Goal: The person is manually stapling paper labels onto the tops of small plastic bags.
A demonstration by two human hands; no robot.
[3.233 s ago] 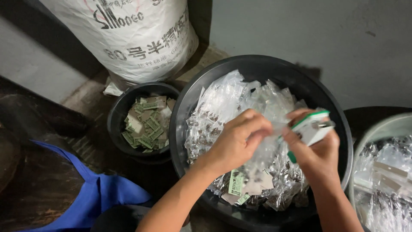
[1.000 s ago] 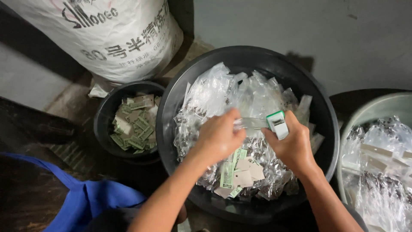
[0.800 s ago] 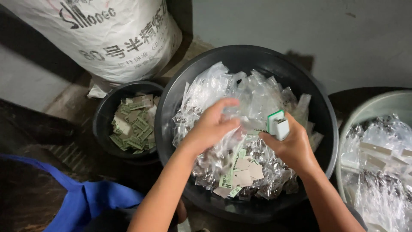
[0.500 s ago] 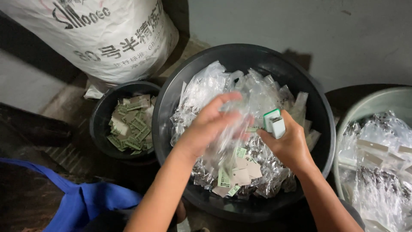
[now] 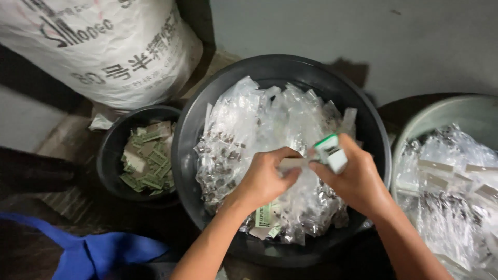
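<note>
A large black basin (image 5: 249,78) in the middle holds a heap of small clear plastic packets (image 5: 270,124) with dark bits in them. Over the heap, my left hand (image 5: 264,179) pinches the end of one clear packet (image 5: 293,163). My right hand (image 5: 355,181) grips a small white tool with a green edge (image 5: 329,150) pressed against the other end of that packet. The two hands almost touch. A few green and white paper cards (image 5: 264,218) lie under my left wrist.
A small black bowl (image 5: 111,150) at the left holds green paper cards. A big white printed sack (image 5: 104,46) stands behind it. At the right, a grey basin (image 5: 446,114) holds more clear packets. Blue cloth (image 5: 98,254) lies at the lower left.
My left hand dipped into the heap, lifted a clear packet and brought it to the tool in my right hand. The view has shifted slightly.
</note>
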